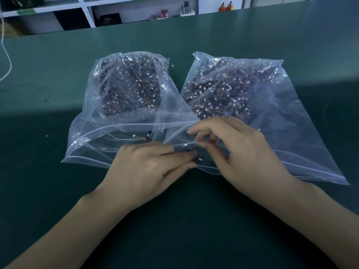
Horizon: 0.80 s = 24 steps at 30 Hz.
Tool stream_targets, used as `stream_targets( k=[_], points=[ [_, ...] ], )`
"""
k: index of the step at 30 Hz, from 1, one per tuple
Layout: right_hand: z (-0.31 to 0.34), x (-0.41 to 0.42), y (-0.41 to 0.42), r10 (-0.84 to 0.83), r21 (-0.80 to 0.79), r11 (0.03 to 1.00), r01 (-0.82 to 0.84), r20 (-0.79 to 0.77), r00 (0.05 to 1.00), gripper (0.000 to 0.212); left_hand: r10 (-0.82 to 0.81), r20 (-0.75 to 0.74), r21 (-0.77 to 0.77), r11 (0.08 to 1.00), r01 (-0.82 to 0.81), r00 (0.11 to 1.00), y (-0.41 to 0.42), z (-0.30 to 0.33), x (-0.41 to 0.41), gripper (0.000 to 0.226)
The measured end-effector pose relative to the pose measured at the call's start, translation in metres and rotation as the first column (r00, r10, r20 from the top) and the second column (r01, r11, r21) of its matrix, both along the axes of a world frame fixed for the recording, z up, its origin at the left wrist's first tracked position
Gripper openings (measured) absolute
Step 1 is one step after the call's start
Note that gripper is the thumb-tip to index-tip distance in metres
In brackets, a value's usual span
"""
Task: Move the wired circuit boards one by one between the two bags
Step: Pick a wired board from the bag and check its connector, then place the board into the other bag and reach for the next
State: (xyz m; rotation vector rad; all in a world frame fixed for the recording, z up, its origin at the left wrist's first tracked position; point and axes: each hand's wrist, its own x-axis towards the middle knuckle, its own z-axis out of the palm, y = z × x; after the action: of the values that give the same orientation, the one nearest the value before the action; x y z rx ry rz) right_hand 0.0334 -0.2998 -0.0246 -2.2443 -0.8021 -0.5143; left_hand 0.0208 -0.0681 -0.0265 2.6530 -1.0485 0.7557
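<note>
Two clear zip bags lie side by side on the green table, the left bag (93, 131) and the right bag (291, 133), their mouths toward me. Each holds a heap of dark wired circuit boards (132, 88) with white connectors, with the right bag's heap (223, 90) alongside. One loose board (146, 137) lies just inside the left bag's mouth. My right hand (240, 152) pinches the upper rim of the right bag between thumb and forefinger, lifting it. My left hand (147, 171) reaches into that opening, fingertips pinching a small dark board (196, 159) with a white connector.
A white cord (5, 55) hangs at the far left edge. Behind the table's far edge stand white shelves (85, 14) with boxes and small items. A few white specks lie on the mat (174, 220).
</note>
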Motion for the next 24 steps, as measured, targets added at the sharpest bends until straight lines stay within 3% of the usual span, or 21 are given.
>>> stream_targets(
  k=[4,11,15,19,24],
  points=[
    [0.000,0.000,-0.001,-0.012,-0.016,1.000,0.012,-0.007,1.000,0.024,0.073,-0.106,-0.177,0.980,-0.091,0.992,0.011,0.005,-0.001,0.046],
    [0.002,-0.002,0.000,-0.048,-0.029,0.998,0.047,-0.025,0.999,0.021,0.436,-0.164,-0.124,0.881,-0.457,0.885,0.034,0.005,0.010,0.049],
    [0.001,-0.002,0.000,-0.051,-0.053,0.997,0.050,-0.026,0.998,0.019,0.435,-0.129,-0.098,0.889,-0.448,0.891,0.040,0.001,0.016,0.018],
    [0.003,-0.004,0.000,-0.049,-0.069,0.997,0.047,-0.027,0.998,0.018,0.417,-0.104,-0.047,0.905,-0.423,0.903,0.043,0.000,0.018,0.030],
    [0.003,-0.005,0.000,-0.055,-0.096,0.994,0.053,-0.020,0.998,0.018,0.493,-0.152,-0.008,0.866,-0.500,0.856,0.044,0.001,0.016,0.012]
  ],
)
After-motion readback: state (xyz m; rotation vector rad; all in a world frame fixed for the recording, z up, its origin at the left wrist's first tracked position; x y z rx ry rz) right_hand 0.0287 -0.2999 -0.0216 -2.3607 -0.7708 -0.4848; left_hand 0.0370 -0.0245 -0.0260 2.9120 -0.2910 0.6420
